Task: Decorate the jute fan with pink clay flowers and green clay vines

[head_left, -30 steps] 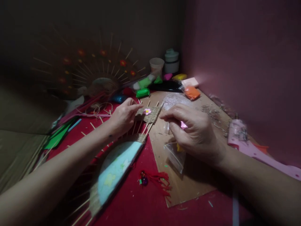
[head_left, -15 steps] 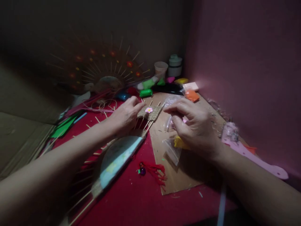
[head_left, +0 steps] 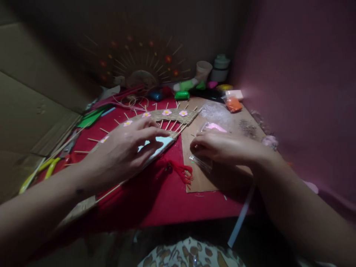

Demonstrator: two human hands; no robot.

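Observation:
A fan-shaped piece of woven twine (head_left: pixel 158 114) and thin sticks lies on the red tabletop, with several pink flowers with yellow centres along its band. My left hand (head_left: pixel 128 146) hovers over its light blue inner part (head_left: pixel 164 142), fingers spread and curved, nothing seen in them. On the right, my right hand (head_left: pixel 219 146) is over the brown board (head_left: pixel 196 185), its fingers pinched together; what they hold, if anything, is hidden. Clear plastic packets lie by it, one with pink clay (head_left: pixel 215 127). A red tassel (head_left: pixel 183 172) is between the hands.
Yellow-handled scissors (head_left: pixel 51 167) and green sheets (head_left: pixel 93 115) are at the left. Along the back are a green clay pack (head_left: pixel 182 95), a cup (head_left: pixel 204 70), a lidded container (head_left: pixel 221 68) and an orange pack (head_left: pixel 234 104). A pink wall bounds the right.
The view has shifted. My left hand has come off the right end of the woven band, nearer to me, uncovering more flowers. My right hand has lowered to the packets and its fingers have closed.

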